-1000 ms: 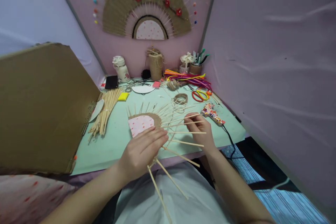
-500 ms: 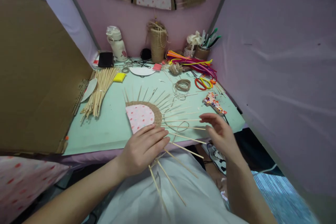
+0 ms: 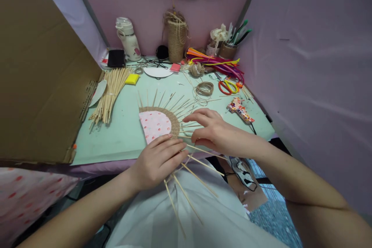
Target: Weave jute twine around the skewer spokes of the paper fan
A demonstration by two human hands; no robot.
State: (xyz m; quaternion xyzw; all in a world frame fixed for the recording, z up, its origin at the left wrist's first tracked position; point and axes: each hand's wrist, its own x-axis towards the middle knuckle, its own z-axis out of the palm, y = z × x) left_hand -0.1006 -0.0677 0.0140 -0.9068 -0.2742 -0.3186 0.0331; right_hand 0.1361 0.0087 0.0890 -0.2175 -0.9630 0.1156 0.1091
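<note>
Laying a left hand (image 3: 162,159) across a half-round stick fan (image 3: 157,122) at the near edge of a mint-green table (image 3: 116,139).
Holding left fingers straight and together on the fan's near part, thumb hidden, so impossible to tell if gripping; curving the right hand (image 3: 213,130) over radiating sticks (image 3: 206,165) at the fan's right, with fingers and thumb parted. Backed, beyond the fan, by a pink wall (image 3: 142,11); flanked at the fan's left by a cardboard panel (image 3: 43,77), at its right by a pale lilac wall (image 3: 319,46). Lined up far behind the fan: a white lidded bottle (image 3: 132,44), a twine-wrapped cylinder (image 3: 176,42) topped with loose strands, a small pot (image 3: 212,49) stuffed with crumpled cream material (image 3: 219,35), and a brown cup (image 3: 227,51) holding green-ended and clear sticks.
</note>
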